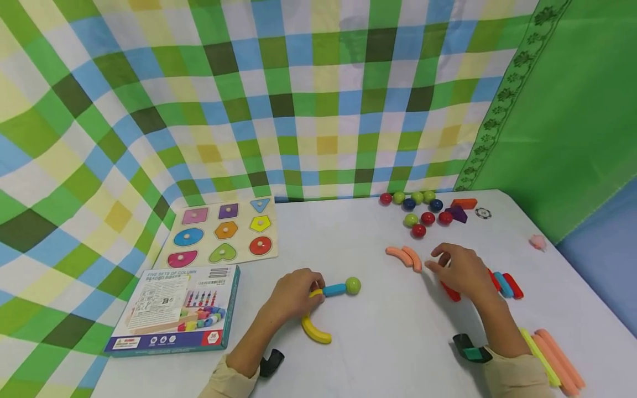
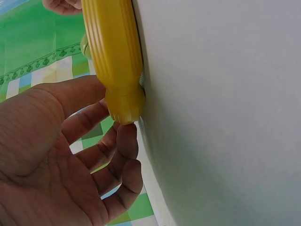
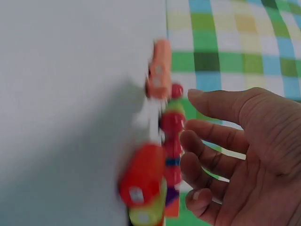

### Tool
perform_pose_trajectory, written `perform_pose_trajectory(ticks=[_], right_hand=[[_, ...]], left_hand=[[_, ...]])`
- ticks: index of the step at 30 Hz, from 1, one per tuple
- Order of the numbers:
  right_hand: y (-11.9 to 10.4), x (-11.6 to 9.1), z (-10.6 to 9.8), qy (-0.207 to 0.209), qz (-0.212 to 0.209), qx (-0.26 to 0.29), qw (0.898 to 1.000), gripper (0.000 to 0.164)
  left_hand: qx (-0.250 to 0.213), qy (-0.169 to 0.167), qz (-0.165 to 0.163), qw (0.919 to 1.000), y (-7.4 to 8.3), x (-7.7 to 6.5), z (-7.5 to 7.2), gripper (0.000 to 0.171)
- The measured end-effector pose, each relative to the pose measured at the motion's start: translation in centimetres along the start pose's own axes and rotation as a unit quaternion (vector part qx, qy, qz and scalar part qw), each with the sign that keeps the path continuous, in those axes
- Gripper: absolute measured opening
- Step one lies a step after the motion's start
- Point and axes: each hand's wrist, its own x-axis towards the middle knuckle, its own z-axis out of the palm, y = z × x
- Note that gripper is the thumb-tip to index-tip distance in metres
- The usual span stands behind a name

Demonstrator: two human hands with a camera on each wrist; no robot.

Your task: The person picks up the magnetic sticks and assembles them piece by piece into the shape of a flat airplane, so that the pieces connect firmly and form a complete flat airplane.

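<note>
In the head view my left hand (image 1: 296, 293) pinches a yellow curved piece (image 1: 316, 293) against the table. That piece meets a blue stick (image 1: 334, 289), which has a green ball (image 1: 353, 286) at its far end. Below it lies a second yellow curved piece (image 1: 316, 331), seen large as a ridged yellow piece (image 2: 115, 42) in the left wrist view, where it partly hides the fingers. My right hand (image 1: 460, 268) hovers with relaxed fingers, holding nothing, just right of two orange curved pieces (image 1: 400, 256). Red sticks (image 1: 450, 292) lie beneath it, partly hidden; the right wrist view is blurred.
At the back right are several red, green and blue balls (image 1: 419, 230), a purple piece (image 1: 457, 214) and an orange block (image 1: 465, 204). Long orange sticks (image 1: 557, 359) lie front right. A shape puzzle board (image 1: 239, 257) and a boxed bead set (image 1: 174, 309) occupy the left.
</note>
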Motion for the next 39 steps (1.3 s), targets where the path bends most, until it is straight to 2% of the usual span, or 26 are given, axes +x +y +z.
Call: perform_pose_trajectory(ticks=[5, 11, 17, 25, 30, 34, 36, 39], right_hand=[[1.7, -0.1, -1.0, 0.0, 0.027, -0.01, 1.0, 0.04], [2.6, -0.5, -1.7, -0.075, 0.063, -0.013, 0.995, 0.041], [2.7, -1.3, -2.7, -0.1, 0.081, -0.03, 0.991, 0.041], [2.8, -1.0, -1.8, -0.115, 0.087, -0.038, 0.989, 0.041], [2.2, -0.8, -1.3, -0.089, 0.039, -0.042, 0.994, 0.041], [-0.2, -0.9, -0.8, -0.058, -0.019, -0.008, 0.998, 0.036], [-1.8, -1.0, 0.1, -0.06, -0.059, 0.027, 0.996, 0.03], [-4.0, -1.1, 1.9, -0.072, -0.141, 0.057, 0.986, 0.022]], left_hand=[[-0.001, -0.005, -0.003, 1.0, -0.2, -0.1, 0.1, 0.017], [-0.005, -0.012, -0.009, 0.9999, -0.5, -0.2, 0.1, 0.017], [-0.007, -0.015, -0.008, 0.9998, -0.6, -0.2, -0.1, 0.018], [-0.007, -0.022, 0.002, 0.9997, -0.2, 0.1, 0.2, 0.021], [0.002, -0.022, 0.003, 0.9998, 0.0, 0.2, 0.4, 0.02], [0.005, -0.022, 0.003, 0.9997, 0.2, 0.2, 0.2, 0.02], [0.005, -0.022, 0.004, 0.9997, 0.2, 0.2, 0.1, 0.019], [0.002, -0.022, 0.005, 0.9998, 0.3, 0.1, 0.0, 0.019]])
